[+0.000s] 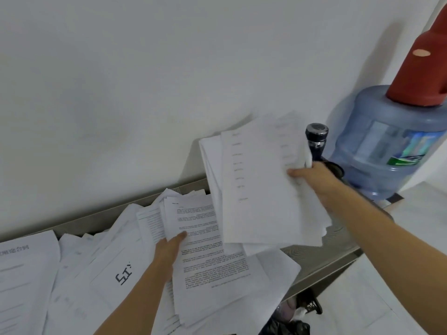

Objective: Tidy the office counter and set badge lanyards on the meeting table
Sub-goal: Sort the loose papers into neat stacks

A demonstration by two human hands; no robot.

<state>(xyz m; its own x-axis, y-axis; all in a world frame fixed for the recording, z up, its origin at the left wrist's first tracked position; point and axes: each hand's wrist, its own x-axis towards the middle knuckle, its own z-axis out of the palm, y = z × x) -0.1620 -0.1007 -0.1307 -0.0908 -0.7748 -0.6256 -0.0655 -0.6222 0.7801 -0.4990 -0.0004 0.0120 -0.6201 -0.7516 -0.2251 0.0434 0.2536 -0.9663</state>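
Just left of the water jug [387, 141], your right hand [312, 180] grips a thick stack of papers [261, 184] by its right edge, thumb on the front and fingers curled behind. The stack is held upright in front of the wall [145, 81]. Further left of the jug and lower, your left hand [173, 245] pinches a printed sheet [198, 221], thumb on top, other fingers hidden under it. That sheet lies on the loose papers [84, 274] spread over the counter [321, 259], all left of the jug. A dark flask [316, 139] stands just beside the jug, behind your right hand. A red cone [420, 68] sits on top of the jug.
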